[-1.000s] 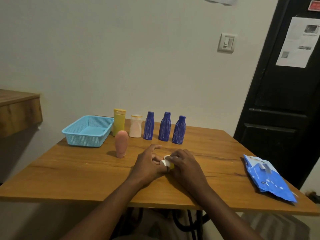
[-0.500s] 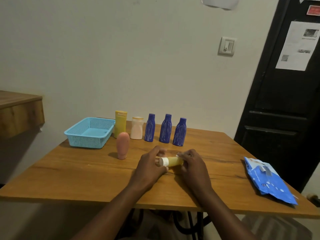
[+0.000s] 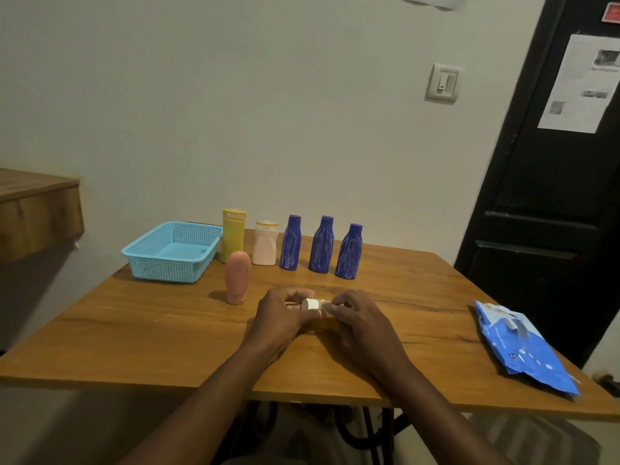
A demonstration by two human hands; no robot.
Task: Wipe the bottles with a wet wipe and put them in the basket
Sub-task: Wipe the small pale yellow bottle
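Small bottle point(image 3: 310, 304) is at frame centre, on its side, low over the table point(image 3: 167, 333) (can't tell if it touches). Left hand point(image 3: 280, 318) has its fingers curled round the white-cap end. Right hand point(image 3: 360, 325) has its fingers wrapped over the body, which is mostly hidden. Both hands are grasping it, neither free.

No wipe visible in either hand; one could be tucked under the right fingers, can't tell. Wipes pack point(image 3: 523, 347) lies flat at lower right, well apart from the hands.

Basket point(image 3: 164, 270) sits centre left, nothing visible in it. Upright to its right, in a row: yellow bottle point(image 3: 234, 234), cream bottle point(image 3: 266, 245), three blue bottles point(image 3: 322, 245). Pink bottle point(image 3: 237, 281) stands cap-down in front of the yellow one, near the left hand.

Handling, my read:
- **Build:** small plastic bottle, light, stiff enough, not fragile.
- **Surface:** smooth and round, so likely to roll if left on its side, and slippery once wet.
- **Best hold:** pinch the cap end with one hand, wipe the body with the other, then swap ends.
- **Cap:** may be a twist type, so grip firm without turning it.

Task looks barely begun, with no bottles in the basket yet.
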